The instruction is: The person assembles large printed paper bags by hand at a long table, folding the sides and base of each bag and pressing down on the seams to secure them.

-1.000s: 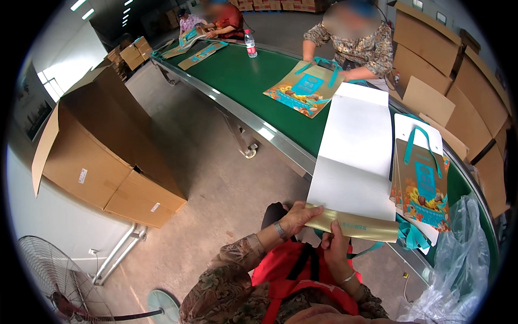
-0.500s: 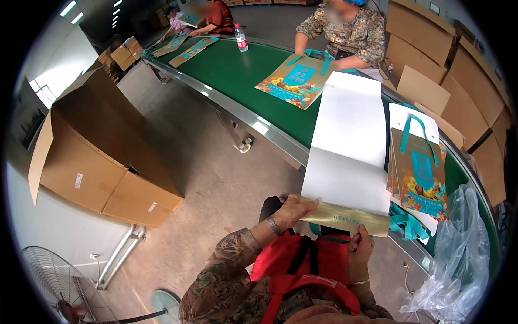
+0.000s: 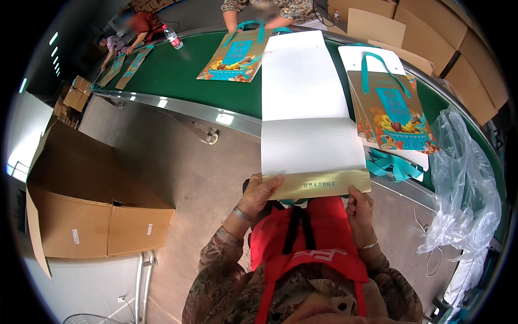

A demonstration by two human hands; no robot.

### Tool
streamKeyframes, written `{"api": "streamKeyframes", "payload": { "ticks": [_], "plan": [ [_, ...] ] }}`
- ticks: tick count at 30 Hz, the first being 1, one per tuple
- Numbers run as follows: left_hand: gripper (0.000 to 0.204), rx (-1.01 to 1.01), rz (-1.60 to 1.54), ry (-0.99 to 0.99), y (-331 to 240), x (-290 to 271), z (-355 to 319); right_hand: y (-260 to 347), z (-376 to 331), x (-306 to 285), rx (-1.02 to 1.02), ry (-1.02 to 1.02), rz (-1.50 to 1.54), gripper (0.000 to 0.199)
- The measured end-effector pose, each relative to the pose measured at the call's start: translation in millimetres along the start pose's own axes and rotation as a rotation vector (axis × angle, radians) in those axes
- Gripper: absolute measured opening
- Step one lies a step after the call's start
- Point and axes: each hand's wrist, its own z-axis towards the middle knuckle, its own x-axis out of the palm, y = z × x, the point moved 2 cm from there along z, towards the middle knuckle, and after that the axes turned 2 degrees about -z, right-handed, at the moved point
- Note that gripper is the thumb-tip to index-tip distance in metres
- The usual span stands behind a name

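Observation:
A long white paper sheet (image 3: 307,102) with a gold folded strip at its near end lies across the green conveyor belt (image 3: 178,70) and hangs over its edge toward me. My left hand (image 3: 260,195) grips the left near corner of the gold strip. My right hand (image 3: 360,209) pinches the strip's right near corner from below. To the right of the sheet lies a stack of flat gift bags (image 3: 391,110) with teal handles. Another flat gift bag (image 3: 234,54) lies on the belt further back, in front of a person across the belt.
An open brown carton (image 3: 91,210) stands on the floor at my left. Crumpled clear plastic bags (image 3: 464,189) hang at the right. Stacked cartons (image 3: 448,38) line the far right. A water bottle (image 3: 172,38) and more bags sit at the far left, near other workers.
The sheet's near end has been pulled closer to me, and my view has tilted down and nearer to the belt. Both hands keep hold of the gold strip.

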Motion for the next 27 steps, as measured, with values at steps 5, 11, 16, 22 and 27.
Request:
{"api": "streamKeyframes", "payload": {
  "ticks": [5,11,16,22,27],
  "plan": [
    [0.041,0.014,0.024,-0.022,2,-15,-3,-14,-1,-11,0.049,0.081,-0.069,0.028],
    [0.044,-0.096,0.023,-0.066,-4,-46,-28,-11,-21,-15,0.128,0.089,-0.372,0.037],
    [0.05,-0.14,-0.037,-0.046,10,-61,-27,-13,-17,-26,0.064,0.25,-0.46,0.034],
    [0.046,-0.192,-0.041,-0.071,22,-67,-40,-21,-27,-31,0.144,0.256,-0.456,0.033],
    [0.047,-0.226,-0.044,-0.062,18,-56,-53,-10,-39,-26,0.221,0.187,-0.479,0.036]
  ]
}}
